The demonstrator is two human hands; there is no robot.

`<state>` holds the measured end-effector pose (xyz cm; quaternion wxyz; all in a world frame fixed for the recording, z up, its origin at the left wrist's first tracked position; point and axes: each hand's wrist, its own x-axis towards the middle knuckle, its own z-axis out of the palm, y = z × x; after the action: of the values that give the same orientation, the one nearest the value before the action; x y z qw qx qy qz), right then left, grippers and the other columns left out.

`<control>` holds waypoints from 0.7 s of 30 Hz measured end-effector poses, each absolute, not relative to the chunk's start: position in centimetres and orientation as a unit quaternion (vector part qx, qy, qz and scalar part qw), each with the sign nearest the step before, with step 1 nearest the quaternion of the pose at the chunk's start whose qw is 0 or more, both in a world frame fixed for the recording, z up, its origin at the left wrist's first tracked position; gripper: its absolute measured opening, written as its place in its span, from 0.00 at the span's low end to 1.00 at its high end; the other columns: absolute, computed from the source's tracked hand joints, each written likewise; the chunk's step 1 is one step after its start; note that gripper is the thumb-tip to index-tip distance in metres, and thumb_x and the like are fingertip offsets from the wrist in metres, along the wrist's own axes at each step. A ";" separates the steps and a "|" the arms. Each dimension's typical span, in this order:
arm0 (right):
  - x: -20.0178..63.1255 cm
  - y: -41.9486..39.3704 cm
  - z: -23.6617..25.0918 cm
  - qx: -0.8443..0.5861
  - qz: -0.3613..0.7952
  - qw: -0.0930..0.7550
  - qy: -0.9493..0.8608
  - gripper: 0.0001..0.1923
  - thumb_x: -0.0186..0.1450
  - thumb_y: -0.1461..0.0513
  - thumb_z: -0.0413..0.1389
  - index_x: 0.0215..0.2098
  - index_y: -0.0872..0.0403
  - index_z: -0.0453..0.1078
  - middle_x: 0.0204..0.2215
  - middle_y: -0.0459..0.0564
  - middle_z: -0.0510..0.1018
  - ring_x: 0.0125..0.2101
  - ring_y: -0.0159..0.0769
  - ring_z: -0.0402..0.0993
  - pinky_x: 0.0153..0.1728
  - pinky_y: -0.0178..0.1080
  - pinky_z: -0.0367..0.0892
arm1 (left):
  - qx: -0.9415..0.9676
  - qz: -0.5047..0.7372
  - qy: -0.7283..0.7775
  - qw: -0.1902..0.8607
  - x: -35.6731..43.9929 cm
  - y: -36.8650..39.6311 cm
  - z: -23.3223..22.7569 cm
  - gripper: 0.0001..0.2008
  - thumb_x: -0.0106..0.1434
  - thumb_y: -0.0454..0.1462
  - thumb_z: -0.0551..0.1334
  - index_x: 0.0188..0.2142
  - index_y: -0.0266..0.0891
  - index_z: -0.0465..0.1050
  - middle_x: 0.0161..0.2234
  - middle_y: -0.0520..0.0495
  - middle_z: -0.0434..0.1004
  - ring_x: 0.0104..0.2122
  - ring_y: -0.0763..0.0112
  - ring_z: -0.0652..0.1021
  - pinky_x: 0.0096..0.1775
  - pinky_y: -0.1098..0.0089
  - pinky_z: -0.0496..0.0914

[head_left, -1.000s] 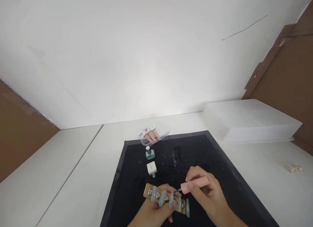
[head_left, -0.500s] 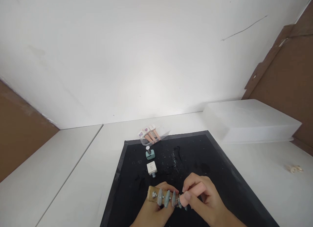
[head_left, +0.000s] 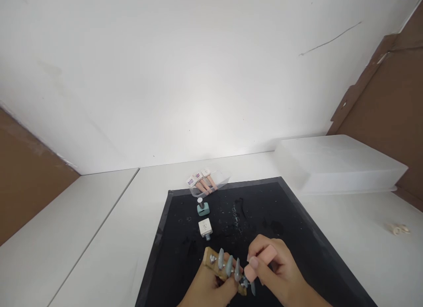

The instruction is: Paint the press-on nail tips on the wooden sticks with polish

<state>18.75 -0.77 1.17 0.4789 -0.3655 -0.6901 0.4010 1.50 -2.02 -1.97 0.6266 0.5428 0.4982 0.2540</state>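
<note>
My left hand holds a wooden nail holder carrying several pale green false nails on metal pegs, tilted down to the right. My right hand grips a pink nail polish brush cap, its brush end at the rightmost nails. Both hands are over a black mat at the bottom centre of the head view. An open teal polish bottle and a white square bottle stand on the mat just beyond the hands.
A clear packet with three pink-handled bottles lies at the mat's far edge. A white plastic box sits at the right on the white table. A small pale object lies far right. White wall behind, brown cardboard panels at both sides.
My left hand has tilted the holder so its right end drops and has drawn it closer. My right hand has brought the pink cap in to the rightmost nails.
</note>
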 end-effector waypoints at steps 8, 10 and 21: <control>18.5 -0.5 0.9 -0.361 0.412 0.488 -0.679 0.13 0.63 0.63 0.52 0.20 0.53 0.64 0.15 0.44 0.75 0.13 0.27 0.62 0.14 0.29 0.57 | 0.561 0.249 0.497 0.613 1.4 -2.0 -2.6 0.12 0.56 0.43 0.60 0.27 0.39 0.59 0.24 0.57 0.56 0.24 0.77 0.63 0.27 0.74 0.60; 18.4 -0.4 0.7 -0.362 0.408 0.492 -0.678 0.14 0.63 0.63 0.52 0.19 0.54 0.65 0.16 0.45 0.74 0.13 0.26 0.62 0.13 0.29 0.56 | 0.563 0.242 0.497 0.614 1.4 -2.0 -2.6 0.12 0.57 0.44 0.59 0.28 0.39 0.59 0.25 0.56 0.57 0.25 0.77 0.64 0.27 0.74 0.61; 18.3 0.0 0.9 -0.404 0.383 0.549 -0.623 0.17 0.63 0.64 0.53 0.16 0.54 0.64 0.18 0.43 0.69 0.13 0.25 0.61 0.14 0.30 0.56 | 0.563 0.232 0.496 0.618 0.8 -2.7 -2.9 0.14 0.58 0.47 0.56 0.31 0.39 0.58 0.30 0.52 0.63 0.27 0.76 0.65 0.28 0.73 0.62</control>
<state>18.27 0.03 0.87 0.5495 -0.4038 -0.6234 0.3827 0.82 -2.65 -2.94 0.6184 0.5631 0.4964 0.2324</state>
